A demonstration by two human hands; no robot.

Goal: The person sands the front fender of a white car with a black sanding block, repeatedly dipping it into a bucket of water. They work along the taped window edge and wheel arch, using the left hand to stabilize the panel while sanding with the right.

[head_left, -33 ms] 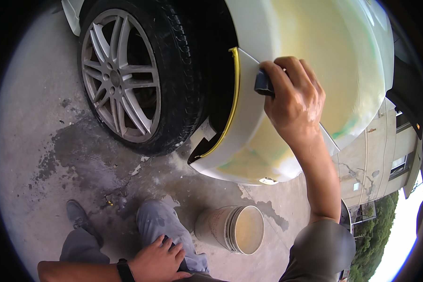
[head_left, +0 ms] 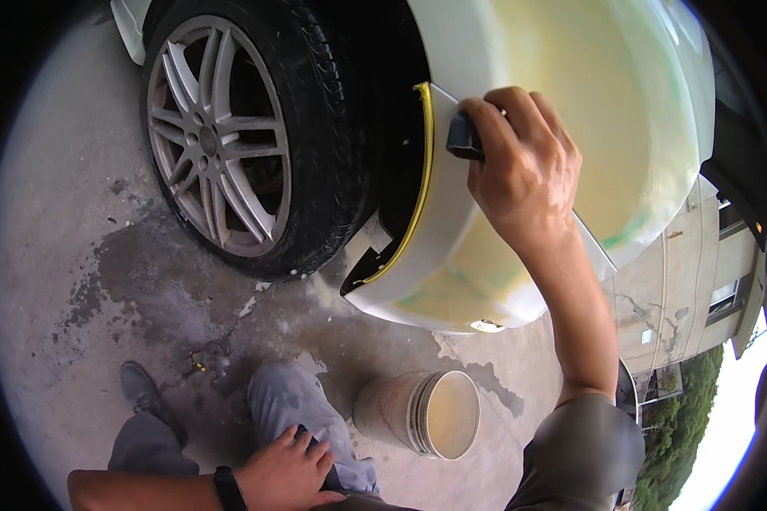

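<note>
My right hand (head_left: 528, 166) is wrapped round a dark block (head_left: 464, 136), which looks like a sanding block wrapped in dark paper. The block lies against the pale car body panel (head_left: 469, 196), close to the seam above the wheel arch. Wet skin glistens on the back of that hand. Yellow and green patches show through the panel's white coat. Yellow tape (head_left: 426, 162) runs along the arch edge. My left hand (head_left: 285, 468) rests on my grey-trousered knee with fingers stretched out. Something dark shows beneath it, too covered to name.
Left of the panel stands the car wheel (head_left: 217, 136) with its black tyre. A white bucket (head_left: 392, 413) of cloudy yellowish liquid sits on the wet concrete floor (head_left: 68, 366) near my knee. My shoe (head_left: 141, 387) is at lower left. A building (head_left: 673, 272) rises at the right.
My right hand has slid a little up and to the left over the panel, carrying the block. My left hand stays on the knee.
</note>
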